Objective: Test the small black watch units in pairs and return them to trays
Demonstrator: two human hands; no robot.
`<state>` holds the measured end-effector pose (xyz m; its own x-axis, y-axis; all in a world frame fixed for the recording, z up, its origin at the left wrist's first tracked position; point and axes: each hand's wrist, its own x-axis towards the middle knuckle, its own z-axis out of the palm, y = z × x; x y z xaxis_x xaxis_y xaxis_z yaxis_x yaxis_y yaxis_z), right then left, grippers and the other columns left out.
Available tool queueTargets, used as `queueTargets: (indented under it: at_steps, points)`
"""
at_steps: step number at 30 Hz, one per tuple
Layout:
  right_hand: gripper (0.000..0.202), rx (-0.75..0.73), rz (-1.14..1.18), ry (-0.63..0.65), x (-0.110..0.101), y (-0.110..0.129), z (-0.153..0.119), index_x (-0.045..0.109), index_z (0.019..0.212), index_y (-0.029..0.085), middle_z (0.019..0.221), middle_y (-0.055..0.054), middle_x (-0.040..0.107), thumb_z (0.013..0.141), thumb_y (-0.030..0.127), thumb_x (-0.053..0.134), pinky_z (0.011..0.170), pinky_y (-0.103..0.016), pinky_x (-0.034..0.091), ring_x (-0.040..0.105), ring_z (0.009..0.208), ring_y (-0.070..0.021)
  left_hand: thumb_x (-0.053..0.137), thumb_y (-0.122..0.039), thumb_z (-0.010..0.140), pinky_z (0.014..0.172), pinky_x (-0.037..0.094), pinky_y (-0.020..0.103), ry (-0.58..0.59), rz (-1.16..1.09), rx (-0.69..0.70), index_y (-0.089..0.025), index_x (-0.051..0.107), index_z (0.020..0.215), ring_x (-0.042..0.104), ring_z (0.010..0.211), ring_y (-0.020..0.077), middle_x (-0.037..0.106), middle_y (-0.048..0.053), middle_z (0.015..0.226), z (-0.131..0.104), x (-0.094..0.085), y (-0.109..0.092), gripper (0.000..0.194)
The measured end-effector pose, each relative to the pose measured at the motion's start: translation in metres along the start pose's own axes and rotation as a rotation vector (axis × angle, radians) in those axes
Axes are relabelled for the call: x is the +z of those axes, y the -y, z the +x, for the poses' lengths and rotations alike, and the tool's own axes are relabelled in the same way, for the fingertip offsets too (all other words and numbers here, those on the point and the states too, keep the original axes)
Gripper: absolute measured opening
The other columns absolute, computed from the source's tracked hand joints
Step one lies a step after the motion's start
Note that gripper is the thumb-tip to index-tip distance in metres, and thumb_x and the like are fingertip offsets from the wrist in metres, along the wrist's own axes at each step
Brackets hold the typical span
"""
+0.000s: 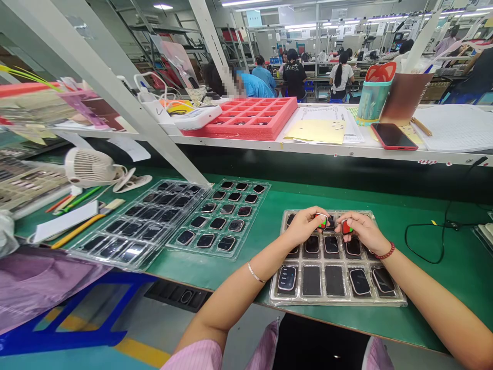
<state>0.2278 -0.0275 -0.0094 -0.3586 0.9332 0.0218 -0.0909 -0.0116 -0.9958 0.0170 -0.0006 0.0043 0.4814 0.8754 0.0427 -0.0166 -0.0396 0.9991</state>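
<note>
My left hand (307, 225) is closed on a smartwatch body (321, 221) whose screen glows red and green. In my right hand (360, 229) is a second watch body (347, 226), also lit red and green, pinched between thumb and fingers. Both hands are over the back rows of a clear plastic tray (314, 298). Dark-screened watch bodies sit in many of its pockets; one at the front left, a lit watch body (287, 277), shows lines of text. Two front-row pockets hold no watch. My hands and forearms partly cover the back rows.
Left of my tray lie a tray of watch bodies (200, 226) and stacked clear trays (133, 257). A small white fan (90, 167) and a yellow-handled brush (84, 229) are farther left. The shelf (239, 144) carries a red foam tray (246, 131) and a phone (394, 136). A black cable (427, 224) lies right.
</note>
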Motion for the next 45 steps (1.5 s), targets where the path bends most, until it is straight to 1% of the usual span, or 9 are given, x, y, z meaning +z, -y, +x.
queueTargets:
  at_steps: [6,11,17,22,26,35,37,41,45]
  points:
    - [0.022,-0.013,-0.044,-0.005,0.0,-0.001,0.001,0.061,0.096,0.018,0.084,-0.006,0.071,0.087,0.037,0.056,0.052,-0.023,0.049,0.062,0.055,-0.0114,0.062,-0.043,0.078,0.064,0.051,0.026,-0.007,-0.05,0.004,-0.012,0.061,0.095,0.06,0.076,0.0142,0.065,0.007,0.084,0.001,0.001,-0.001,0.035]
    - [0.023,-0.029,-0.068,-0.006,0.0,-0.003,0.002,0.057,0.104,0.018,0.092,-0.007,0.07,0.086,0.033,0.057,0.055,-0.024,0.05,0.063,0.059,-0.0113,0.062,-0.039,0.078,0.066,0.051,0.026,-0.005,-0.065,-0.013,-0.012,0.06,0.1,0.059,0.076,0.0135,0.065,0.007,0.089,0.001,0.002,-0.003,0.035]
    - [0.027,-0.04,-0.073,-0.017,0.001,-0.003,0.002,0.053,0.11,0.019,0.099,-0.008,0.068,0.085,0.027,0.058,0.057,-0.026,0.051,0.062,0.061,-0.0112,0.064,-0.03,0.077,0.07,0.051,0.028,-0.001,-0.057,-0.011,-0.013,0.059,0.103,0.059,0.077,0.0136,0.064,0.007,0.09,0.002,0.002,0.0,0.032]
    - [0.03,-0.039,-0.083,-0.015,0.002,-0.004,0.003,0.051,0.112,0.019,0.102,-0.009,0.066,0.084,0.023,0.058,0.059,-0.027,0.051,0.063,0.064,-0.0117,0.063,-0.017,0.073,0.07,0.048,0.026,0.004,0.019,0.029,-0.013,0.058,0.105,0.058,0.072,0.0117,0.065,0.006,0.091,0.004,-0.001,0.007,0.033]
    - [0.032,-0.051,-0.087,-0.016,0.002,-0.004,0.003,0.05,0.112,0.019,0.101,-0.008,0.065,0.081,0.021,0.058,0.059,-0.028,0.051,0.063,0.065,-0.0121,0.059,-0.013,0.073,0.07,0.046,0.025,0.001,0.07,0.062,-0.013,0.057,0.103,0.059,0.077,0.0132,0.065,0.006,0.091,0.004,-0.001,0.007,0.03]
    - [0.038,-0.046,-0.068,-0.015,0.003,-0.005,0.002,0.048,0.113,0.021,0.097,-0.004,0.063,0.078,0.017,0.06,0.061,-0.029,0.051,0.057,0.062,-0.0106,0.06,-0.013,0.072,0.069,0.045,0.025,-0.006,0.132,0.063,-0.014,0.056,0.103,0.06,0.081,0.0151,0.065,0.006,0.091,0.001,0.001,0.004,0.031]
    - [0.036,-0.046,-0.077,-0.016,0.004,-0.004,0.002,0.048,0.112,0.021,0.094,-0.004,0.063,0.078,0.017,0.06,0.061,-0.028,0.05,0.055,0.063,-0.0107,0.06,-0.013,0.071,0.07,0.046,0.025,0.015,0.118,0.057,-0.015,0.056,0.106,0.06,0.082,0.0153,0.064,0.006,0.095,0.002,0.001,0.004,0.035]
    - [0.032,-0.046,-0.105,-0.019,0.005,-0.002,0.001,0.05,0.108,0.021,0.088,-0.003,0.061,0.078,0.017,0.06,0.057,-0.026,0.049,0.054,0.062,-0.0107,0.059,-0.01,0.071,0.078,0.049,0.028,0.088,0.05,0.047,-0.016,0.056,0.112,0.06,0.086,0.0152,0.062,0.008,0.109,0.003,0.001,0.008,0.042]
    - [0.028,-0.063,-0.077,-0.004,0.004,0.0,0.001,0.051,0.104,0.021,0.086,-0.001,0.061,0.078,0.018,0.06,0.055,-0.024,0.047,0.052,0.06,-0.0098,0.057,-0.01,0.073,0.082,0.05,0.031,0.104,0.028,0.031,-0.017,0.055,0.117,0.061,0.085,0.0143,0.061,0.009,0.114,0.004,0.0,0.011,0.044]
